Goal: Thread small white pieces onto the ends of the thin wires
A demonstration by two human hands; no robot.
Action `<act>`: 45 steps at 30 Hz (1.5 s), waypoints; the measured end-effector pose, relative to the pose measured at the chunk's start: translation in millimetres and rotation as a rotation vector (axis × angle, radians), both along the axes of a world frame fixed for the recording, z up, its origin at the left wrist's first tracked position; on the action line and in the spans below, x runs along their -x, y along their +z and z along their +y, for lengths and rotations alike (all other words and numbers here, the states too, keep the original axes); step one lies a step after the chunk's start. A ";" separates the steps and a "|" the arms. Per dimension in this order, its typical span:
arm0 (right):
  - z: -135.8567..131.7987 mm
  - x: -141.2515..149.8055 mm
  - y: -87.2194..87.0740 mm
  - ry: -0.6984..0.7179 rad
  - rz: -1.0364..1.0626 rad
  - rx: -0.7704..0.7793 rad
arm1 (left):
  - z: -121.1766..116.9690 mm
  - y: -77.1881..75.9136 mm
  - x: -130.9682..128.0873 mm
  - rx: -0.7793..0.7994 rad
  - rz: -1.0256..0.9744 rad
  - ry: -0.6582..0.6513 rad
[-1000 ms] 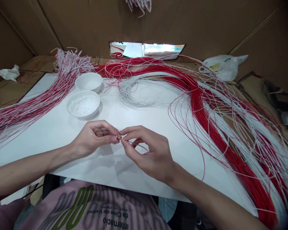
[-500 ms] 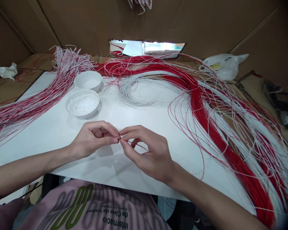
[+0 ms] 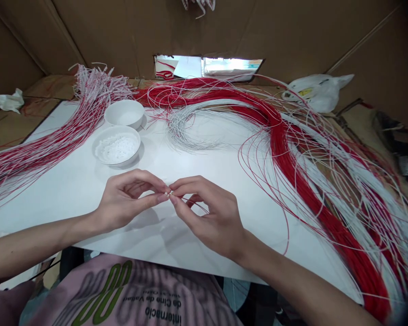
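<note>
My left hand (image 3: 131, 199) is closed in a pinch, thumb against fingertips, on a tiny white piece (image 3: 167, 194) whose kind is too small to tell. Right against it, my right hand (image 3: 209, 210) pinches a thin red cord (image 3: 197, 204), which trails back under the palm. The fingertips of both hands nearly touch and partly hide what is between them. Beyond my left hand stands a white bowl (image 3: 138, 147) of small white pieces (image 3: 117, 148). A second white bowl (image 3: 125, 115) sits just behind it.
A thick bundle of red cords (image 3: 292, 170) with white cords (image 3: 313, 199) curves along the back and right of the white table (image 3: 197, 158). Finished-looking red and white strands (image 3: 64, 129) lie left. A plastic bag (image 3: 321, 93) rests behind; cardboard walls (image 3: 105, 36) surround the table.
Both hands stay fingertip to fingertip, with a small shift of the left fingers. The white piece shows more clearly between them where red showed before.
</note>
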State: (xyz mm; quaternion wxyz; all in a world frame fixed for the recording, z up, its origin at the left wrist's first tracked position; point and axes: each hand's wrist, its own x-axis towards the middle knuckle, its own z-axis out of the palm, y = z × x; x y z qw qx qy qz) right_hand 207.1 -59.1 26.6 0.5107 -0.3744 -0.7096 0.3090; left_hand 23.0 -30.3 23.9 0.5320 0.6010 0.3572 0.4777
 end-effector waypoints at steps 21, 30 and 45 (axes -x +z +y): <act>-0.2 -0.6 -0.1 0.044 0.000 0.006 | 2.6 -3.0 6.7 -0.238 0.066 -0.074; 2.4 -2.1 -3.3 0.058 -0.057 -0.119 | 7.3 -5.2 12.9 -0.465 0.175 -0.115; 10.0 -5.5 -15.2 -0.084 -0.246 -0.243 | 10.9 -6.1 14.8 -0.438 0.365 -0.038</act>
